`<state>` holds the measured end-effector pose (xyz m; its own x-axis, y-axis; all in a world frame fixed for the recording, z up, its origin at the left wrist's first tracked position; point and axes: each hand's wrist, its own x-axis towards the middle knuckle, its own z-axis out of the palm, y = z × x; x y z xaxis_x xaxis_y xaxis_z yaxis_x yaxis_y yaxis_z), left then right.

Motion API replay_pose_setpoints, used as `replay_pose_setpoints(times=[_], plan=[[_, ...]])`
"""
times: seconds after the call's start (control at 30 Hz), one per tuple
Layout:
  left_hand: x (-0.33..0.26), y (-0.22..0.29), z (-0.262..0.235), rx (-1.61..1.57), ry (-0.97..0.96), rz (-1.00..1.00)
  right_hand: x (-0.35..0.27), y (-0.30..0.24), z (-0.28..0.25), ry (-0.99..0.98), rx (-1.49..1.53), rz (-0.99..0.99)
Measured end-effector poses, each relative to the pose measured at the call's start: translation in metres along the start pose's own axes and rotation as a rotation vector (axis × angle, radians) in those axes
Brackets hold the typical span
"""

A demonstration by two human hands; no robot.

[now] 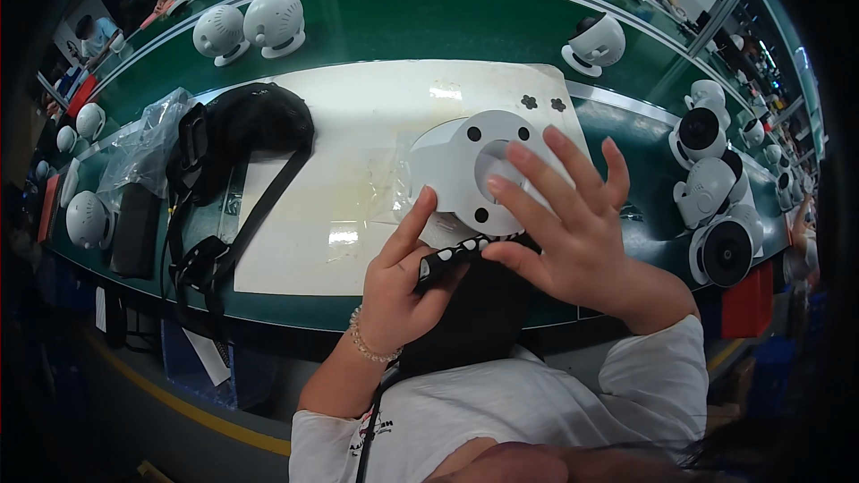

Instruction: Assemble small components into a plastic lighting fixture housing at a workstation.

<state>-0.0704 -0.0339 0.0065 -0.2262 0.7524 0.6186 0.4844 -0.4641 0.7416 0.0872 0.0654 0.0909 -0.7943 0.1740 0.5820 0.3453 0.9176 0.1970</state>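
While the green bench [394, 13] curves across most of the view, a pale board [300, 255] lies flat on its near part, and a black strapped bag [268, 112] overlaps the board's left edge, its straps trailing toward the near side. Right of the board's middle rests a white rounded device [467, 170], its flat base turned upward, with clear film [385, 183] just beside it on the left. Over that base spreads the right hand [573, 246], its fingers well apart and gripping nothing visible; the index and middle fingertips sit above the central recess [489, 164], though whether they touch it I cannot tell. At the near edge, the left hand [398, 282] has its fingers clamped on a black strip with white spots [452, 258], the index finger pointing up to the device's left side. Smallest are the dark round pads [474, 134] on the base, three of them in sight and any others hidden by the hand. From here, a press off to one side could rock or turn the device, since its rounded body probably gives it little footing and neither hand clearly grips it. Loose film could slide underneath and worsen that, and the strip, so near the rim, could catch on the base if the left wrist twists.
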Motion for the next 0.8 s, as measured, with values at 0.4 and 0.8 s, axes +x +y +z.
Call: replay_pose_setpoints(times=[0.4, 0.8], plan=[[-0.001, 0.0, 0.002, 0.003, 0.007, -0.004, -0.013, 0.002, 0.02, 0.101, 0.565, -0.091], [0.0, -0.002, 0.002, 0.037, 0.024, -0.025, -0.016, 0.031, 0.01, -0.167, 0.734, 0.353]])
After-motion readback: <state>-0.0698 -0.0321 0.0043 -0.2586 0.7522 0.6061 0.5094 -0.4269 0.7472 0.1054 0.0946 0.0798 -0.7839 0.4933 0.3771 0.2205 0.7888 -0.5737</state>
